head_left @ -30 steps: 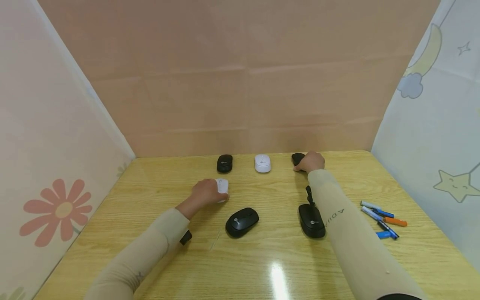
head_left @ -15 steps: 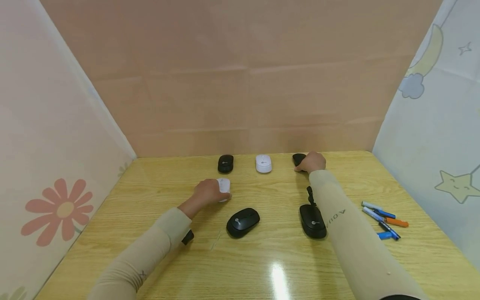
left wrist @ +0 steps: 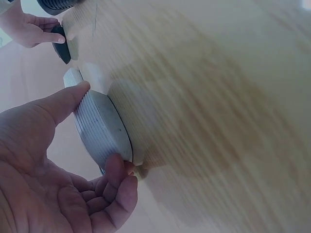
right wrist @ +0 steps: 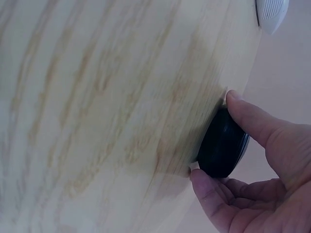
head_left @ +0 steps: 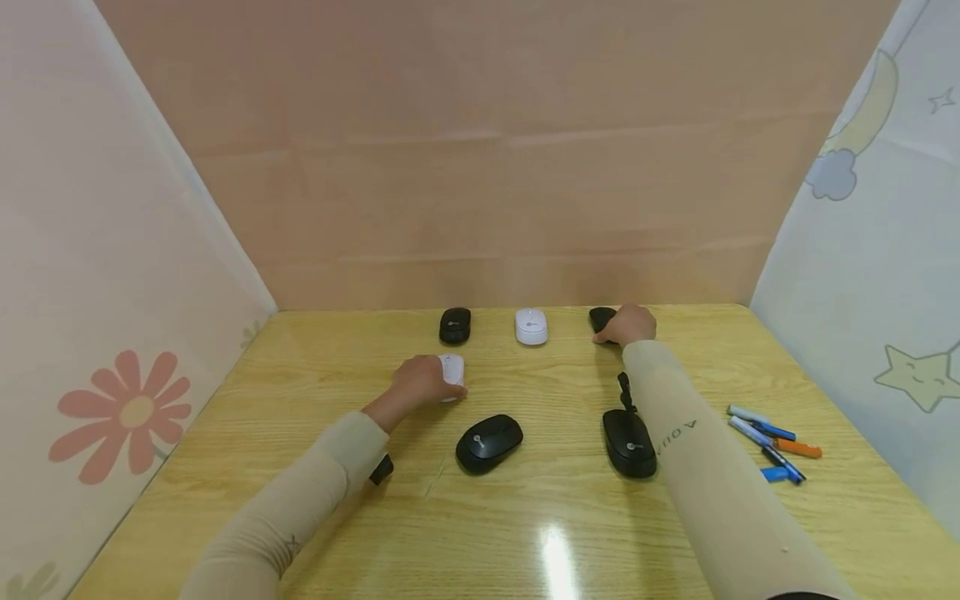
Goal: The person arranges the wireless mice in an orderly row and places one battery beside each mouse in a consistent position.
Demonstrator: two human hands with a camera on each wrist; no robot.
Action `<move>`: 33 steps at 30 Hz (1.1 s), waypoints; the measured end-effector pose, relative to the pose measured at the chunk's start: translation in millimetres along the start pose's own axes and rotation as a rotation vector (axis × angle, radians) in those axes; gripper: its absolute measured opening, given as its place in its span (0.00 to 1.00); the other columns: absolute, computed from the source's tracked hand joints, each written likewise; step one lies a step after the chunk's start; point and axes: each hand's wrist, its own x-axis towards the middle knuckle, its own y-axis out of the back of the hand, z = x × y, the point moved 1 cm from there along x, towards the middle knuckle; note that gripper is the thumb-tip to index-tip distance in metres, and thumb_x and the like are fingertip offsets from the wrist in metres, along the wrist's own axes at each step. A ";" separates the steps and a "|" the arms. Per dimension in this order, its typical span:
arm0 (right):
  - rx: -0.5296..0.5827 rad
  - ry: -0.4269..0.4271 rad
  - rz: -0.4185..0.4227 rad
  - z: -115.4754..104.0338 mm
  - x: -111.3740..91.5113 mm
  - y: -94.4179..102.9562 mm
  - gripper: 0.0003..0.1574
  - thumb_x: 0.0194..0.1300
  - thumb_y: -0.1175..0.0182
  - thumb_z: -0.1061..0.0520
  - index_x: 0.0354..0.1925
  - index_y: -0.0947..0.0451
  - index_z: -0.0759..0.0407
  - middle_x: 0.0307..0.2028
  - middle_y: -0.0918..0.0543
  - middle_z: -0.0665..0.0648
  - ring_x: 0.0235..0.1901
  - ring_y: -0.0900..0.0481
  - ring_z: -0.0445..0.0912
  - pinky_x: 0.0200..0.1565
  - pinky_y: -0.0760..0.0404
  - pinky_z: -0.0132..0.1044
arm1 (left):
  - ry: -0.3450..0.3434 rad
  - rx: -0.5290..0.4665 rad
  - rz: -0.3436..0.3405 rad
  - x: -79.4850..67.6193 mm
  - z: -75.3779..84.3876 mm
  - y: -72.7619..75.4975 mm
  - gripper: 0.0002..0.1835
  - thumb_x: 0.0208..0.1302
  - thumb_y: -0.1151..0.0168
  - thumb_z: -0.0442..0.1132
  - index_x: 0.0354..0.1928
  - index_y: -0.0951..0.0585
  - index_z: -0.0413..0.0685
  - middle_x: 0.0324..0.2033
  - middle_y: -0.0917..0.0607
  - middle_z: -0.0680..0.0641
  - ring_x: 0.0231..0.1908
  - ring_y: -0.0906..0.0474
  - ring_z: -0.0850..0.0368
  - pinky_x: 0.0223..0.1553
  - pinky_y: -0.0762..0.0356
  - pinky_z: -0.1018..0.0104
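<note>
Just left of centre in the head view, the left-hand grip (head_left: 416, 381) pinches a white mouse (head_left: 453, 369), thumb and fingers parted just enough to span it; this mouse lies right of the palm, long axis roughly up the frame. Farther right and up, the right-hand grip (head_left: 633, 323) pinches a black mouse (head_left: 602, 317) on its left.

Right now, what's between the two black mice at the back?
In the head view, a white mouse lies between the left black mouse and the right black mouse, held by the right hand.
</note>
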 end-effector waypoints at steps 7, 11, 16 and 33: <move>0.007 0.016 -0.007 1.8 -1.1 2.4 0.44 0.56 0.28 0.48 0.56 0.31 0.80 0.52 0.26 0.76 0.52 0.28 0.67 0.53 0.28 0.55 | 0.003 0.012 -0.018 3.1 4.0 0.7 0.33 0.50 0.27 0.60 0.43 0.22 0.38 0.31 0.23 0.46 0.31 0.27 0.51 0.30 0.31 0.61; 0.004 0.026 -0.008 3.6 0.0 1.2 0.45 0.56 0.28 0.48 0.56 0.32 0.80 0.53 0.27 0.77 0.52 0.29 0.68 0.54 0.29 0.56 | 0.005 0.003 -0.025 4.4 4.7 1.1 0.34 0.49 0.27 0.60 0.45 0.22 0.37 0.31 0.23 0.46 0.32 0.27 0.51 0.30 0.30 0.61; 0.003 0.035 -0.020 3.4 1.0 -1.0 0.45 0.56 0.28 0.48 0.57 0.32 0.81 0.53 0.27 0.77 0.52 0.28 0.68 0.54 0.29 0.57 | 0.028 0.007 -0.037 4.7 2.1 0.2 0.35 0.48 0.26 0.60 0.45 0.22 0.37 0.32 0.23 0.46 0.32 0.27 0.51 0.30 0.30 0.61; 0.002 0.017 -0.021 18.5 8.7 -4.2 0.40 0.56 0.28 0.49 0.51 0.27 0.80 0.50 0.24 0.76 0.46 0.25 0.66 0.46 0.23 0.55 | 0.008 0.036 -0.032 8.7 12.1 -1.2 0.33 0.49 0.27 0.60 0.43 0.21 0.38 0.30 0.22 0.46 0.30 0.26 0.52 0.28 0.29 0.62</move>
